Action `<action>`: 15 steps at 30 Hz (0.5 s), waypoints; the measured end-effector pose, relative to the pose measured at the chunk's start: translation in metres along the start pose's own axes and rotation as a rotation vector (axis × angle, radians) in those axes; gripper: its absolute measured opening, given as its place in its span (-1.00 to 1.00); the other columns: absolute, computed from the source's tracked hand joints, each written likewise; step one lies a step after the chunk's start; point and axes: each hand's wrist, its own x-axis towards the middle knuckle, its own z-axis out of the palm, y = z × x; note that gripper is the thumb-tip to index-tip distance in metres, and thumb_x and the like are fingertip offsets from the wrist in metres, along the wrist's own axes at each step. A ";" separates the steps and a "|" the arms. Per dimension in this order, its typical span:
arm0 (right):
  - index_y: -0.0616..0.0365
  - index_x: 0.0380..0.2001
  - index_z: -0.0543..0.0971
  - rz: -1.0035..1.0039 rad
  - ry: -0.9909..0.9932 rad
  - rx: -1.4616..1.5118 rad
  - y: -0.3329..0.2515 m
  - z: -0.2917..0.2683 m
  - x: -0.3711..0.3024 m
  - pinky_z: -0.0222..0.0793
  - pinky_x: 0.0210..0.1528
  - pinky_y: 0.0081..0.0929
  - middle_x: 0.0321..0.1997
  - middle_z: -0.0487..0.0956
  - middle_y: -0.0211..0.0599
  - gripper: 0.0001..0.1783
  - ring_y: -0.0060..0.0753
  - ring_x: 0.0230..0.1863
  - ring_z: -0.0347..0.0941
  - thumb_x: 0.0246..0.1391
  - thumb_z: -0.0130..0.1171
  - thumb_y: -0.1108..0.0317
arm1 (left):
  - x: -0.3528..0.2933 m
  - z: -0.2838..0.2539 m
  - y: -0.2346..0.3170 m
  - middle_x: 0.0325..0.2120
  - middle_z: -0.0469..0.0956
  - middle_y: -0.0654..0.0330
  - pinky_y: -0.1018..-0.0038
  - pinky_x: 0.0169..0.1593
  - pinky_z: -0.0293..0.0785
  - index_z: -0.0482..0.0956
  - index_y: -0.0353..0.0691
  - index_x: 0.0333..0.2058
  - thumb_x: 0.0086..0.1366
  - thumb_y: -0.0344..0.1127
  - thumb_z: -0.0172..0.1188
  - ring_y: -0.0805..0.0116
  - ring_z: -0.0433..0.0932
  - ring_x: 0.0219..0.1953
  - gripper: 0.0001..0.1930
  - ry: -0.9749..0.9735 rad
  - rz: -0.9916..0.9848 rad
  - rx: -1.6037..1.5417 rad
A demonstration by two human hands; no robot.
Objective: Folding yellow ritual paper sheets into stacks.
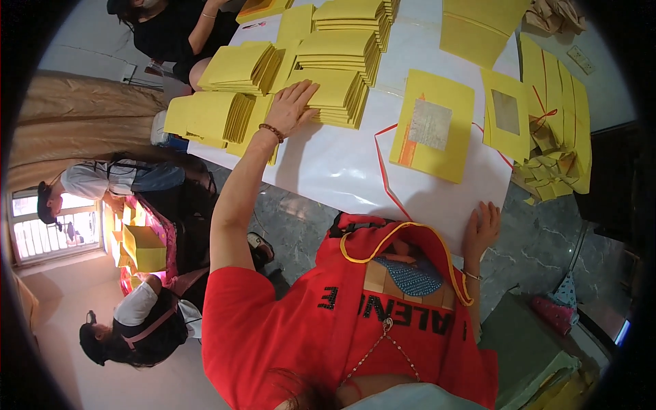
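My left hand (292, 108), a beaded bracelet on its wrist, lies with fingers stretched out at the left edge of a stack of folded yellow paper pieces (336, 90). It touches the stack and grips nothing that I can see. At the table's near right edge, my right hand (482, 229) rests with fingers apart, holding nothing. Between my hands, a flat yellow packet (437, 158) with a pale panel and an orange strip lies on the white-covered table (321, 167). A red ribbon (380, 160) runs from under it toward me.
More yellow stacks (239, 67) fill the table's far left. To the right lie a windowed yellow packet (506, 109) and a red-tied yellow bundle (557, 102). A person in black (171, 31) sits across the table; two people (150, 314) work at the left. A green box (526, 348) stands at lower right.
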 end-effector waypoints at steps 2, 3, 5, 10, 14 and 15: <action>-0.01 -0.04 0.49 0.034 -0.005 -0.014 -0.003 -0.004 -0.001 -0.08 0.22 -0.09 0.16 0.34 -0.26 -0.66 -0.11 0.27 0.11 0.08 0.08 0.26 | 0.004 0.003 -0.001 0.14 0.25 0.11 0.18 0.18 0.09 0.22 -0.10 0.16 0.17 -0.11 0.08 0.15 0.21 0.17 -0.41 0.038 0.040 0.007; -0.01 -0.07 0.51 0.030 -0.007 0.021 -0.007 -0.001 -0.001 -0.08 0.22 -0.10 0.16 0.34 -0.28 -0.68 -0.12 0.27 0.11 0.07 0.08 0.26 | 0.004 0.005 -0.003 0.13 0.27 0.12 0.18 0.17 0.10 0.24 -0.12 0.15 0.17 -0.11 0.10 0.16 0.22 0.16 -0.43 0.075 0.066 0.018; -0.02 -0.09 0.53 0.040 -0.004 0.033 -0.008 -0.004 0.003 -0.08 0.22 -0.11 0.16 0.35 -0.29 -0.70 -0.13 0.27 0.12 0.07 0.08 0.26 | -0.003 0.001 -0.006 0.12 0.28 0.12 0.21 0.16 0.12 0.26 -0.13 0.14 0.15 -0.15 0.10 0.17 0.23 0.16 -0.44 0.041 0.051 0.119; -0.03 -0.13 0.54 0.046 0.019 -0.011 -0.012 -0.001 0.003 -0.08 0.22 -0.13 0.14 0.36 -0.34 -0.72 -0.17 0.26 0.14 0.05 0.10 0.28 | 0.012 -0.004 0.009 -0.10 0.47 0.16 0.25 -0.01 0.29 0.35 -0.13 0.04 0.12 -0.27 0.08 0.22 0.41 -0.04 -0.54 0.015 0.030 0.144; -0.04 -0.13 0.54 0.039 0.022 0.001 -0.011 0.000 0.002 -0.08 0.21 -0.12 0.15 0.36 -0.34 -0.72 -0.18 0.26 0.14 0.05 0.10 0.28 | 0.011 0.001 0.000 -0.24 0.52 0.17 0.28 -0.12 0.34 0.39 -0.13 -0.04 0.11 -0.31 0.08 0.22 0.46 -0.14 -0.61 0.073 0.028 0.063; -0.04 -0.13 0.54 0.036 0.018 0.005 -0.009 0.001 0.002 -0.08 0.21 -0.12 0.15 0.36 -0.34 -0.72 -0.18 0.26 0.14 0.05 0.10 0.28 | 0.010 0.004 -0.001 -0.23 0.51 0.15 0.27 -0.10 0.34 0.39 -0.14 -0.03 0.12 -0.34 0.08 0.19 0.45 -0.13 -0.62 0.047 0.004 0.009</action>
